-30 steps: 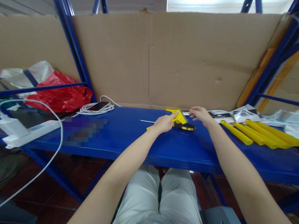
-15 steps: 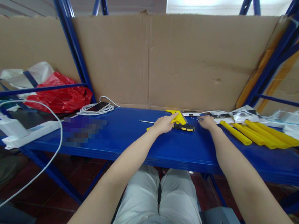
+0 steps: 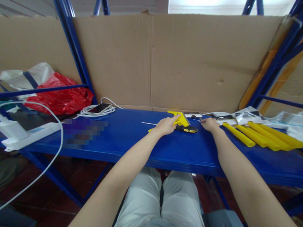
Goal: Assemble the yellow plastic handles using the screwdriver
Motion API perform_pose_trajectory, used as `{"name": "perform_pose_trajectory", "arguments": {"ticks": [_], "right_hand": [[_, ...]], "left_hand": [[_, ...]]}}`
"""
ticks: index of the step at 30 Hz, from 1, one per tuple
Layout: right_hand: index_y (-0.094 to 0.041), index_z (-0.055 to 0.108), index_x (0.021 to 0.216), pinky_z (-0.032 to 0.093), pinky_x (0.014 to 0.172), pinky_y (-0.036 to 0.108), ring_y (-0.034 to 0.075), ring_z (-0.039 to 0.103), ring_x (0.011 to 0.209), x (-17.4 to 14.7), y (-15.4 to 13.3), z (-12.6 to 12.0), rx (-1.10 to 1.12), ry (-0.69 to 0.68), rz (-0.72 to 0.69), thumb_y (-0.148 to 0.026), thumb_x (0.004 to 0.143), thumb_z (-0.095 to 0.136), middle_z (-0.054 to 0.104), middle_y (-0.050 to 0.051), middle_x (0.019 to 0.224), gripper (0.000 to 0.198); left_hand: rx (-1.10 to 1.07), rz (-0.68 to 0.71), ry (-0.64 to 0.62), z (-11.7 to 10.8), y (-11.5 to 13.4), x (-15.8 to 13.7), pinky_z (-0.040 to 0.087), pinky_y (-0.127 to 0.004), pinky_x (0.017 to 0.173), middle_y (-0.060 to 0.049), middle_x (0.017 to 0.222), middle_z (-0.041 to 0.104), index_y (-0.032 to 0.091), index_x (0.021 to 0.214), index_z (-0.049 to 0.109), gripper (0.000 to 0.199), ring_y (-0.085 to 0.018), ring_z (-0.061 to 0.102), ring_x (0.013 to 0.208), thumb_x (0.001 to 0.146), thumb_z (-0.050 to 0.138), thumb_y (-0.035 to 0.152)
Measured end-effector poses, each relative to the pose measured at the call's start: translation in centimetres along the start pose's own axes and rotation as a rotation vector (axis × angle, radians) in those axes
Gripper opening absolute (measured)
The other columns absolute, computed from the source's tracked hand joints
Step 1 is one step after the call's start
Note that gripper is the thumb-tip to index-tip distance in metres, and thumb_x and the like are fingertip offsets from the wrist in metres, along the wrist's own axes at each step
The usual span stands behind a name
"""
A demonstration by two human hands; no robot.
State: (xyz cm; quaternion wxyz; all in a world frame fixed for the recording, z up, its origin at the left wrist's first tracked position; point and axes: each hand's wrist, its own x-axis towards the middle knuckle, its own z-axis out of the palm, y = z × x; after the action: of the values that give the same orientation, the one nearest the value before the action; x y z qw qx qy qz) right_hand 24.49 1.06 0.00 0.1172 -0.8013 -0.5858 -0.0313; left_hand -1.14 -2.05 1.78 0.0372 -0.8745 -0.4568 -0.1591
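My left hand [image 3: 166, 126] is closed around a yellow scraper [image 3: 183, 120], its wide head pointing to the right. Just below the scraper lies a screwdriver [image 3: 186, 129] with a black and yellow handle; its thin shaft shows left of my hand. My right hand [image 3: 210, 125] rests low on the blue shelf, fingertips drawn together beside small shiny bits [image 3: 196, 119], too small to name. Whatever those fingers hold is hidden. To its right, several yellow tubes [image 3: 238, 135] lie side by side.
Packaged items [image 3: 249, 116] lie behind the tubes. On the left are a phone [image 3: 101, 107] on a coiled white cable, a power strip [image 3: 32, 135] with a plugged-in charger, and a red plastic bag [image 3: 62, 96]. A cardboard sheet [image 3: 195, 61] stands along the back.
My right fingertips have shifted very slightly among the small bits. The left hand and the scraper stay where they were.
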Motion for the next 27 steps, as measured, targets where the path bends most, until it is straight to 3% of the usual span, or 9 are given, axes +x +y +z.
{"name": "perform_pose_trajectory", "arguments": {"ticks": [12, 22, 27], "right_hand": [[-0.018, 0.071, 0.097, 0.049, 0.086, 0.041, 0.029, 0.06, 0.105, 0.3, -0.4, -0.2, -0.014, -0.012, -0.047, -0.018, 0.079, 0.051, 0.068, 0.014, 0.103, 0.026], [-0.012, 0.068, 0.098, 0.048, 0.081, 0.035, 0.028, 0.062, 0.101, 0.4, -0.9, 0.0, -0.064, -0.04, -0.107, -0.013, 0.078, 0.047, 0.067, 0.019, 0.103, 0.029], [-0.009, 0.064, 0.099, 0.045, 0.081, 0.029, 0.023, 0.062, 0.095, 0.4, -1.7, -0.5, 0.051, 0.026, -0.164, -0.008, 0.078, 0.046, 0.068, 0.017, 0.097, 0.028]], "left_hand": [[-0.026, 0.005, -0.005, -0.1, 0.0, 0.0, 0.046, -0.036, 0.09, -0.01, 0.126, 0.061, 0.027, 0.148, 0.025, 0.062, -0.026, 0.059, 0.11, 0.09, 0.047, 0.028], [-0.047, -0.003, 0.006, -0.1, 0.1, -0.1, 0.045, -0.034, 0.091, -0.009, 0.125, 0.061, 0.028, 0.146, 0.029, 0.06, -0.026, 0.059, 0.11, 0.089, 0.049, 0.028], [-0.066, -0.008, 0.015, 0.0, 0.0, 0.0, 0.046, -0.035, 0.091, -0.008, 0.125, 0.061, 0.029, 0.146, 0.03, 0.06, -0.026, 0.06, 0.11, 0.089, 0.049, 0.027]]}}
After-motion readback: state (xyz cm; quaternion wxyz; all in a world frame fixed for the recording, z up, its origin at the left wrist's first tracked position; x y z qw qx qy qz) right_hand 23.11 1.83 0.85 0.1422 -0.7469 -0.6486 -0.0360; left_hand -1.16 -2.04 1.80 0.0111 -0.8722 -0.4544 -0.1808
